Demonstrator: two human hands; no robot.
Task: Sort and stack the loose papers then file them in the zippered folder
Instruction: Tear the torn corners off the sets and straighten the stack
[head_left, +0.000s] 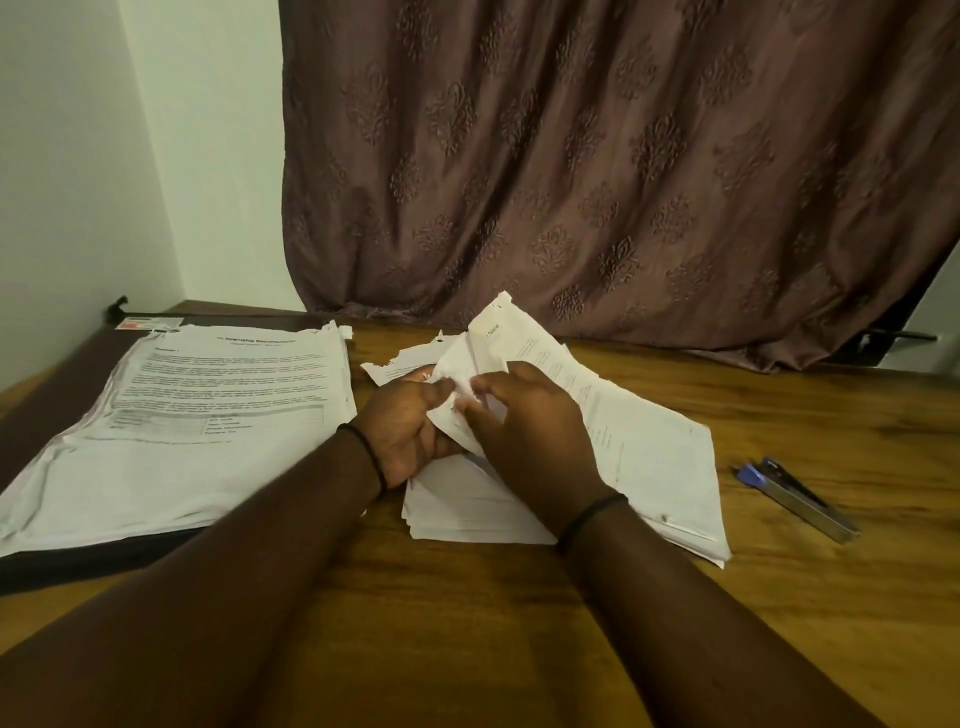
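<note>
A loose pile of white printed papers (649, 457) lies in the middle of the wooden table. Above it, a creased, torn-edged sheet (498, 332) is lifted at a tilt. My left hand (405, 431) pinches that sheet's lower left edge with thumb and fingers. My right hand (524, 421) pinches it just to the right, fingers curled on the paper. A neat stack of printed papers (208, 415) lies to the left on a dark zippered folder (104, 558), which lies flat beneath it with only its dark edges showing.
A blue and metal stapler (800, 496) lies on the wooden table (467, 623) at the right. A brown patterned curtain (623, 156) hangs behind the table. A white wall corner stands at the left.
</note>
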